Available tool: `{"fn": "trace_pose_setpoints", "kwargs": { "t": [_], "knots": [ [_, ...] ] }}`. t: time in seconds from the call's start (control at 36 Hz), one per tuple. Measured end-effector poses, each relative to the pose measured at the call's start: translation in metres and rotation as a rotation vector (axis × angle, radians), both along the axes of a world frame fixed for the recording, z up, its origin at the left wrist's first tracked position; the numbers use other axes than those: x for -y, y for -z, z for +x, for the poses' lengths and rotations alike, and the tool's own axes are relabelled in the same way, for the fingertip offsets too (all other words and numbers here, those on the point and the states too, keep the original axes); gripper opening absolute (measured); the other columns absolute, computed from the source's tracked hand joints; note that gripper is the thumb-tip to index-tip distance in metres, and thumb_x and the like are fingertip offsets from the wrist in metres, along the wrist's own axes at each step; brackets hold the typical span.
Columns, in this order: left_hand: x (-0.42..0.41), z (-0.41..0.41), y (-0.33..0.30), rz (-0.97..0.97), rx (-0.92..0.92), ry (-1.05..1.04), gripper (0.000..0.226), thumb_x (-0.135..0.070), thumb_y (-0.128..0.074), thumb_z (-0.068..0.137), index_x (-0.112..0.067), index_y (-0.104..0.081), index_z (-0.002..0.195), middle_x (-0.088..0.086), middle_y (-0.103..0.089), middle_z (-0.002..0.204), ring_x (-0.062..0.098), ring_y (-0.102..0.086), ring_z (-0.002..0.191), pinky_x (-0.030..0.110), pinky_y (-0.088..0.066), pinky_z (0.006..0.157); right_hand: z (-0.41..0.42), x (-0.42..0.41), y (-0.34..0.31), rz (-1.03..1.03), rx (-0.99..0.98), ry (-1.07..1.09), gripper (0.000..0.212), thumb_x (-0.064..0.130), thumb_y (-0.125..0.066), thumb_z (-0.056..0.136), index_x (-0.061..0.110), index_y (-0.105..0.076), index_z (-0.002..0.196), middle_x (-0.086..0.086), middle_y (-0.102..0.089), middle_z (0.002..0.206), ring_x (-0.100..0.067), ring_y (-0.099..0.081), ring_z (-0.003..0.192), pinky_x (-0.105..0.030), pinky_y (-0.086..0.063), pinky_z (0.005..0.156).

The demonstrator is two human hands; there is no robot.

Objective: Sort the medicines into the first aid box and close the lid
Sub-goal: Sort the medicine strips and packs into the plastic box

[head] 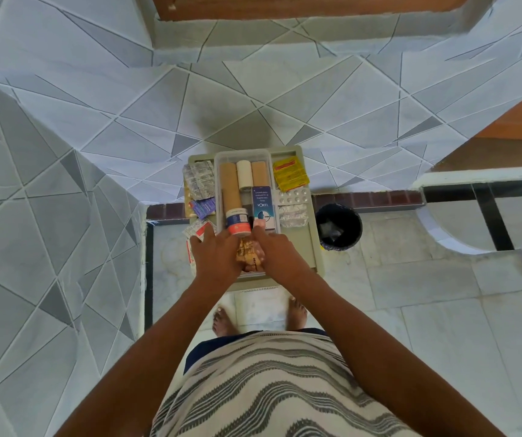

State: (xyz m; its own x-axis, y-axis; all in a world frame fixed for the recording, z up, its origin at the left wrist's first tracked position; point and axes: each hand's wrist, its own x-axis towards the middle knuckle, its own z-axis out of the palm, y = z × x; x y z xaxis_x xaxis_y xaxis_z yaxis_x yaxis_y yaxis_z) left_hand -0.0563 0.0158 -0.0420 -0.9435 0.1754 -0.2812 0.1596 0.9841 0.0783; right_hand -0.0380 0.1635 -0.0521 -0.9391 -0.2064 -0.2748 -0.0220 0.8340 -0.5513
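Observation:
A beige first aid box lies open below me with a clear inner tray in its middle. The tray holds two tan bandage rolls, a white roll, a blue-and-white medicine carton and a white bottle with a blue and orange label. My left hand rests with fingers spread at the tray's near left corner, beside the bottle. My right hand curls around a golden-brown packet between the hands, index finger reaching to the carton's near end.
Silver blister strips, purple sachets and a red-and-white packet fill the box's left side. A yellow sachet and more blister strips lie on its right. A black bin stands on the floor to the right.

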Motion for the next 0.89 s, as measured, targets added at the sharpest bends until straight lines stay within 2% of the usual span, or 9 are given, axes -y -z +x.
{"fn": "trace_pose_setpoints", "kwargs": {
  "t": [0.08,0.17,0.33,0.47,0.56,0.64,0.72,0.83,0.89],
  "knots": [
    [-0.002,0.0,0.0,0.006,-0.019,-0.017,0.05,-0.054,-0.069,0.08,-0.029,-0.062,0.123,-0.001,-0.069,0.122,0.033,-0.051,0.126,0.05,-0.039,0.097,-0.004,0.001,-0.005,-0.031,0.018,-0.002,0.059,0.03,-0.069,0.092,0.01,-0.039,0.138,-0.018,-0.065,0.12,-0.032,-0.067,0.103,-0.037,-0.056,0.086],
    [-0.004,-0.001,0.0,-0.007,-0.003,-0.028,0.05,-0.055,-0.068,0.081,-0.029,-0.061,0.123,-0.001,-0.069,0.123,0.033,-0.05,0.128,0.049,-0.041,0.097,-0.005,-0.004,-0.007,-0.083,0.029,0.041,0.047,0.025,-0.069,0.09,0.01,-0.047,0.13,-0.018,-0.066,0.118,-0.032,-0.066,0.104,-0.033,-0.052,0.082],
    [0.002,-0.005,0.007,0.053,0.089,-0.09,0.06,-0.058,-0.073,0.074,-0.031,-0.06,0.125,-0.004,-0.067,0.122,0.029,-0.054,0.124,0.048,-0.043,0.097,-0.003,0.003,-0.001,-0.013,0.046,0.027,0.049,0.014,-0.069,0.089,0.013,-0.044,0.132,-0.015,-0.068,0.114,-0.033,-0.068,0.1,-0.037,-0.055,0.081],
    [-0.002,-0.002,0.004,0.007,0.03,-0.051,0.053,-0.049,-0.075,0.077,-0.03,-0.06,0.124,-0.003,-0.067,0.122,0.031,-0.055,0.121,0.049,-0.043,0.095,-0.003,0.009,-0.002,-0.001,0.049,0.031,0.048,0.029,-0.045,0.105,0.015,-0.026,0.146,-0.015,-0.063,0.122,-0.025,-0.066,0.098,-0.014,-0.041,0.065],
    [-0.004,-0.003,0.004,-0.016,-0.003,-0.021,0.053,-0.047,-0.079,0.074,-0.027,-0.063,0.12,-0.002,-0.069,0.118,0.032,-0.059,0.116,0.048,-0.043,0.093,-0.001,0.013,0.002,0.08,0.022,-0.024,0.063,0.032,-0.051,0.102,0.012,-0.016,0.15,-0.017,-0.063,0.123,-0.03,-0.068,0.099,-0.029,-0.054,0.075],
    [-0.002,-0.005,0.007,-0.002,-0.021,0.013,0.06,-0.049,-0.08,0.071,-0.026,-0.061,0.124,-0.001,-0.068,0.121,0.032,-0.059,0.117,0.048,-0.043,0.095,-0.002,0.014,-0.001,0.123,0.01,-0.041,0.071,0.028,-0.059,0.098,0.01,-0.014,0.15,-0.019,-0.063,0.121,-0.032,-0.068,0.097,-0.037,-0.056,0.078],
    [0.006,-0.002,0.007,0.112,-0.023,0.029,0.06,-0.047,-0.078,0.074,-0.027,-0.058,0.128,-0.001,-0.068,0.123,0.03,-0.059,0.115,0.048,-0.046,0.093,-0.001,0.009,-0.009,0.078,-0.018,-0.044,0.075,0.016,-0.067,0.09,0.014,-0.019,0.147,-0.017,-0.065,0.116,-0.032,-0.069,0.092,-0.038,-0.054,0.075],
    [0.018,0.005,0.005,0.265,0.0,0.022,0.044,-0.035,-0.079,0.078,-0.024,-0.063,0.118,-0.001,-0.07,0.115,0.027,-0.063,0.105,0.044,-0.049,0.09,-0.001,-0.002,-0.016,0.054,-0.099,-0.036,0.075,0.009,-0.067,0.086,0.022,-0.017,0.14,-0.012,-0.068,0.082,-0.029,-0.066,0.063,-0.041,-0.06,0.062],
    [0.024,0.011,0.006,0.372,-0.018,-0.034,0.032,-0.027,-0.079,0.08,-0.019,-0.068,0.108,0.001,-0.071,0.109,0.025,-0.064,0.1,0.041,-0.053,0.086,-0.004,-0.009,-0.018,0.089,-0.057,-0.032,0.07,0.005,-0.065,0.084,0.02,-0.027,0.14,-0.012,-0.067,0.082,-0.033,-0.066,0.067,-0.043,-0.058,0.063]
  ]
}}
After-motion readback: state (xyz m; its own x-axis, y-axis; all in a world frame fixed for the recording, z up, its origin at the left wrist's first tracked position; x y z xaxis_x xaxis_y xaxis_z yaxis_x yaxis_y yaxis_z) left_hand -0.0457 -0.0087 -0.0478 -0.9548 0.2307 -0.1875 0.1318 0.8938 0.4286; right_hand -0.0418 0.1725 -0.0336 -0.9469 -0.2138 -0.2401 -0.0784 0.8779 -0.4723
